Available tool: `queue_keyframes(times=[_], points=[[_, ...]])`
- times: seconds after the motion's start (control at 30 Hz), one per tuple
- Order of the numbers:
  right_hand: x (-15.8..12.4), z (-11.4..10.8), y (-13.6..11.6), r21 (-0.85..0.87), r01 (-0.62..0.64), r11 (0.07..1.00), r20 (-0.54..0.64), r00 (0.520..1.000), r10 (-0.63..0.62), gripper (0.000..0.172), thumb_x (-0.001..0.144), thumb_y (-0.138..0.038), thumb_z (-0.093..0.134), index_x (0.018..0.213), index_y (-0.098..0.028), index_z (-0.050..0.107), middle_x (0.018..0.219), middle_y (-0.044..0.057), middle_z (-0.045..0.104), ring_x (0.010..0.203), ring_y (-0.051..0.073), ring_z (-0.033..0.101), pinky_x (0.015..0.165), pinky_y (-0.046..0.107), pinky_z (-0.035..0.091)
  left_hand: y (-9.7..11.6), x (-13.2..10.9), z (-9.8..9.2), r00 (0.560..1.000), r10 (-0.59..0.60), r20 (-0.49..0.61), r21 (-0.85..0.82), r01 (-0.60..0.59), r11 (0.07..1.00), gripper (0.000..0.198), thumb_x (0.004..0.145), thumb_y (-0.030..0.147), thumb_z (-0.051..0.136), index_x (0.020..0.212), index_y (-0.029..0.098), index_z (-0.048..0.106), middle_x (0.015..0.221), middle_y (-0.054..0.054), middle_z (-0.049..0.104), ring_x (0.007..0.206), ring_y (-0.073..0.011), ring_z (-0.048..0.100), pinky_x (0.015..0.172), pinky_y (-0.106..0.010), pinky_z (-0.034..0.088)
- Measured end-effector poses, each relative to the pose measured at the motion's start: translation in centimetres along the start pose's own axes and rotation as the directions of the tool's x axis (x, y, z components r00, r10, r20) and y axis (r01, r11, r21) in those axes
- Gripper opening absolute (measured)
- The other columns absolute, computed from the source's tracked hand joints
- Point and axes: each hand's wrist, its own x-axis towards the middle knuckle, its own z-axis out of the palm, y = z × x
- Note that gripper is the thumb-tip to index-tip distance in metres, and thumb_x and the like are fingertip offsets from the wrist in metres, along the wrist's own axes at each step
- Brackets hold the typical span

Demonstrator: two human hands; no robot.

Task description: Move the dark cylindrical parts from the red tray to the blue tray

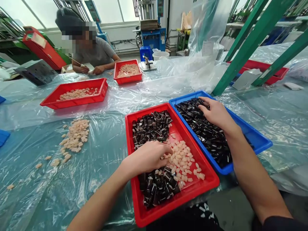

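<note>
A red tray (pixel 209 179) in front of me holds black parts (pixel 150 126) at its far end, more black parts at its near end, and pale translucent pieces (pixel 180 157) in the middle. My left hand (pixel 146 157) rests in this tray, fingers curled down on the pale pieces; what they grip is hidden. Beside it on the right, a blue tray (pixel 255 136) is filled with black parts (pixel 207 131). My right hand (pixel 215 112) lies on those parts near the tray's far end, fingers bent into the heap.
Clear plastic sheeting (pixel 96 154) covers the table. A loose heap of pale pieces (pixel 74 136) lies at left. Two more red trays (pixel 74 94) (pixel 127 72) with pale pieces stand farther back, where another person (pixel 93 53) works. Green frame legs (pixel 250 41) rise at right.
</note>
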Motion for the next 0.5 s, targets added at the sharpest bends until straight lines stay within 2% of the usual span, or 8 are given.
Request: queue_keyframes(times=[0.1, 0.17, 0.27, 0.4, 0.5], points=[[-0.1, 0.7, 0.5, -0.033, 0.027, 0.999, 0.047, 0.999, -0.025, 0.065, 0.085, -0.031, 0.059, 0.145, -0.012, 0.044, 0.128, 0.018, 0.064, 0.12, 0.034, 0.058, 0.101, 0.051, 0.046, 0.9, -0.2, 0.5, 0.995, 0.001, 0.097, 0.103, -0.011, 0.995, 0.013, 0.085, 0.015, 0.057, 0.09, 0.018, 0.069, 0.089, -0.005, 0.072, 0.084, -0.0226, 0.069, 0.069, -0.03, 0.047], [-0.3, 1.1, 0.3, -0.056, 0.079, 0.995, 0.053, 0.996, -0.076, 0.068, 0.085, -0.035, 0.06, 0.147, -0.014, 0.041, 0.136, 0.018, 0.058, 0.128, 0.036, 0.051, 0.104, 0.055, 0.041, 1.5, -0.2, 0.8, 0.991, 0.032, 0.131, 0.137, -0.05, 0.989, 0.01, 0.084, 0.015, 0.059, 0.088, 0.018, 0.067, 0.088, -0.005, 0.071, 0.084, -0.0227, 0.068, 0.069, -0.03, 0.047], [-0.6, 1.2, -0.4, -0.063, 0.126, 0.99, 0.064, 0.99, -0.122, 0.063, 0.088, -0.037, 0.057, 0.146, -0.015, 0.043, 0.139, 0.016, 0.055, 0.131, 0.036, 0.047, 0.107, 0.056, 0.039, 2.3, -0.2, 1.7, 0.989, 0.048, 0.137, 0.215, -0.077, 0.974, 0.006, 0.084, 0.015, 0.059, 0.083, 0.017, 0.065, 0.083, -0.005, 0.069, 0.08, -0.0228, 0.066, 0.071, -0.032, 0.047], [-0.8, 1.2, -1.4, -0.03, 0.163, 0.986, 0.067, 0.985, -0.16, 0.054, 0.088, -0.033, 0.058, 0.138, -0.014, 0.052, 0.135, 0.015, 0.059, 0.127, 0.034, 0.05, 0.107, 0.053, 0.039, 3.0, 0.0, 3.3, 0.993, -0.015, 0.12, 0.329, -0.025, 0.944, 0.008, 0.085, 0.014, 0.057, 0.084, 0.014, 0.066, 0.089, -0.009, 0.069, 0.087, -0.0262, 0.064, 0.076, -0.038, 0.048], [-1.0, 1.3, -1.9, 0.002, 0.187, 0.982, 0.051, 0.981, -0.187, 0.044, 0.088, -0.031, 0.058, 0.129, -0.015, 0.06, 0.13, 0.013, 0.063, 0.122, 0.033, 0.054, 0.106, 0.051, 0.04, 3.2, 0.0, 3.6, 0.989, -0.036, 0.145, 0.342, -0.016, 0.939, 0.011, 0.087, 0.017, 0.056, 0.083, 0.014, 0.066, 0.089, -0.009, 0.069, 0.087, -0.0259, 0.064, 0.078, -0.039, 0.048]])
